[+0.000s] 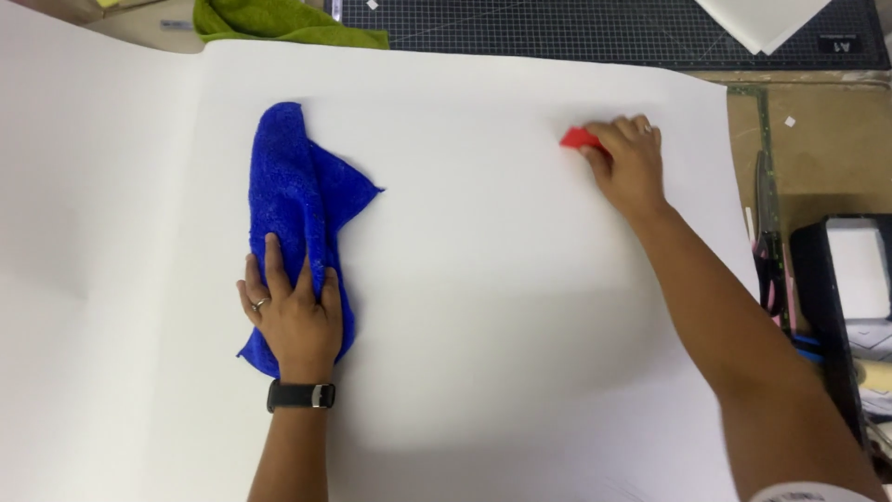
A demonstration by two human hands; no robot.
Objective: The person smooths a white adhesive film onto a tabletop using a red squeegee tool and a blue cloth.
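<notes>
Left hand (293,316): we press it flat, fingers spread, on the near end of the blue cloth (297,214); it closes on nothing, palm down, a ring on one finger and a black watch (300,395) at the wrist.
Blue cloth: it lies crumpled on the white sheet (483,307), running from under our left palm out toward 12 o'clock, with a loose corner pointing to 3 o'clock. Only its near part is under the hand.
Right hand (630,163): we reach far out toward 1 o'clock, fingers curled down over the red piece (580,138); how tightly they close we cannot tell.
Red piece: small and flat, it rests on the sheet and pokes out at 9 o'clock from our right fingertips, touching them.
Hands: well apart, the cloth at 9 o'clock of the red piece.
White sheet: it covers most of the bench under both hands.
Green cloth (279,23): bunched past the sheet's far edge, at 12 o'clock of the blue one.
Cutting mat (604,33): dark and gridded, along the far edge.
Scissors (769,242): off the sheet, at 3 o'clock of our right forearm.
</notes>
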